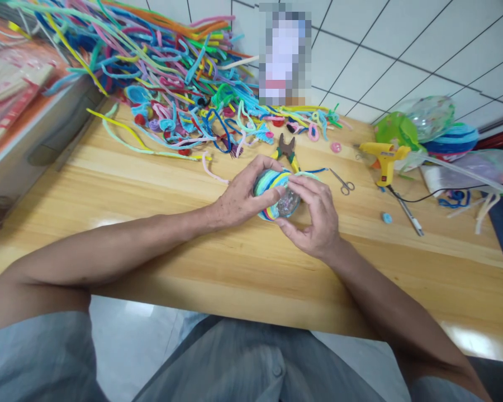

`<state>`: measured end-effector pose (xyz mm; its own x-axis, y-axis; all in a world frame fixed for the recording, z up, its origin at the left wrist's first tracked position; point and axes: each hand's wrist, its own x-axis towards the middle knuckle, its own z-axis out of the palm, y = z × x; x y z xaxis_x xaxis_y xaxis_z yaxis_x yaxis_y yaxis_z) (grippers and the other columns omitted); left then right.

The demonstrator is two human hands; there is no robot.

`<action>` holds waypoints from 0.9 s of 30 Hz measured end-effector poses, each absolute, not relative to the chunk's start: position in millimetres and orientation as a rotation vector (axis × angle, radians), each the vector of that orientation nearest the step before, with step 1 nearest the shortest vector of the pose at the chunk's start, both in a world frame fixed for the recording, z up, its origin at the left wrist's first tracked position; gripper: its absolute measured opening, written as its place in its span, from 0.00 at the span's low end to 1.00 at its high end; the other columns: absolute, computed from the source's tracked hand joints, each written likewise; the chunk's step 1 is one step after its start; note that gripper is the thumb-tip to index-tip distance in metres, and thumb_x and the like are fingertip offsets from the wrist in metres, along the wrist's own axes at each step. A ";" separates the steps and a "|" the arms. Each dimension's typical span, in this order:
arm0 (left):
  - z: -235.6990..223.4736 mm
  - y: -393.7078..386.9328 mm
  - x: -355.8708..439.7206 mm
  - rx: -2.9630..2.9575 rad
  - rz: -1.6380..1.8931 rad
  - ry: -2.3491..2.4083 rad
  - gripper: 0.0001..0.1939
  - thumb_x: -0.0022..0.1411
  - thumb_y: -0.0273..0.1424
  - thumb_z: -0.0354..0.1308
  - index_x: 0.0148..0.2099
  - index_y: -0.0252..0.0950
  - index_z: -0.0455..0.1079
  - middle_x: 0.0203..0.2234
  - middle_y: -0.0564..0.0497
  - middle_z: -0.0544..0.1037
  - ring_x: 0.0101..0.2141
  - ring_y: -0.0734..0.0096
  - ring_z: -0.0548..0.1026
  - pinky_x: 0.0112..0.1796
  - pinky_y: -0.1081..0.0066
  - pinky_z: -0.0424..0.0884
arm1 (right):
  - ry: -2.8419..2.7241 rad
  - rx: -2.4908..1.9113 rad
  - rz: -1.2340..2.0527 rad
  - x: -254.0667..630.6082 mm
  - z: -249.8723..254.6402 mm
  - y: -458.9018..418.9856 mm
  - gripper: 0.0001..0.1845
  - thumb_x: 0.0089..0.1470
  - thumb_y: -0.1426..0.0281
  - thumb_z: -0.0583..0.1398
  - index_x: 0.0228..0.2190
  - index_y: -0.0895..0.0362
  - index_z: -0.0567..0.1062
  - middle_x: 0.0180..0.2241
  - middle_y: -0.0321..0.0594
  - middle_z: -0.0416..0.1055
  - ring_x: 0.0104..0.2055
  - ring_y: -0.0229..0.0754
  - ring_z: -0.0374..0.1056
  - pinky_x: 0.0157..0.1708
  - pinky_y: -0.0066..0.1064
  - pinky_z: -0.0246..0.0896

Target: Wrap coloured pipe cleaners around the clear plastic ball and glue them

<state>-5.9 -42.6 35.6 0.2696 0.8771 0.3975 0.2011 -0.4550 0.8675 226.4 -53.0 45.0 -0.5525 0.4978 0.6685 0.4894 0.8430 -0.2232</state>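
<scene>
Between my two hands is a round, clear-bottomed object [273, 182] wrapped in bands of blue, yellow, green and red pipe cleaner. My left hand [251, 190] curls round its left side, the thumb lying across the front. On the right side, the fingers of my right hand [312, 212] press at the wrapped edge, with the thumb below. A loose pipe cleaner end [310, 175] sticks out past my right fingers. Just behind the object lie pliers [288, 152] with yellow-green handles. Small scissors [344, 183] rest to the right of them.
A big heap of coloured pipe cleaners [163, 72] covers the back left. At the right stand a yellow glue gun [385, 159] with its cord, a pen-like tool [408, 215] and a small blue piece [386, 218]. A drawer-like box [37, 139] borders the left; a tiled wall [381, 44] rises behind.
</scene>
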 end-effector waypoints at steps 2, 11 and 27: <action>36.3 -43.1 -6.0 1.842 1.208 0.986 0.24 0.75 0.50 0.61 0.61 0.39 0.70 0.56 0.43 0.81 0.56 0.57 0.80 0.58 0.59 0.79 | -2.242 -0.718 0.011 225.7 44.1 -52.9 0.39 0.65 0.56 0.68 0.71 0.48 0.65 0.64 0.52 0.78 0.64 0.63 0.76 0.63 0.63 0.73; 30.5 -37.3 -8.6 1.957 1.260 0.912 0.23 0.77 0.49 0.59 0.63 0.39 0.72 0.58 0.42 0.80 0.59 0.55 0.78 0.63 0.55 0.75 | -2.238 -0.695 -0.015 223.1 40.0 -53.3 0.36 0.67 0.58 0.67 0.71 0.50 0.65 0.64 0.54 0.78 0.66 0.61 0.76 0.64 0.62 0.73; 24.1 -37.5 -1.9 1.921 1.372 0.949 0.20 0.75 0.48 0.60 0.58 0.41 0.74 0.51 0.46 0.81 0.54 0.55 0.79 0.58 0.54 0.77 | -1.482 -1.373 0.153 352.4 65.6 -18.1 0.17 0.65 0.53 0.66 0.44 0.53 0.81 0.41 0.41 0.81 0.43 0.47 0.78 0.47 0.44 0.78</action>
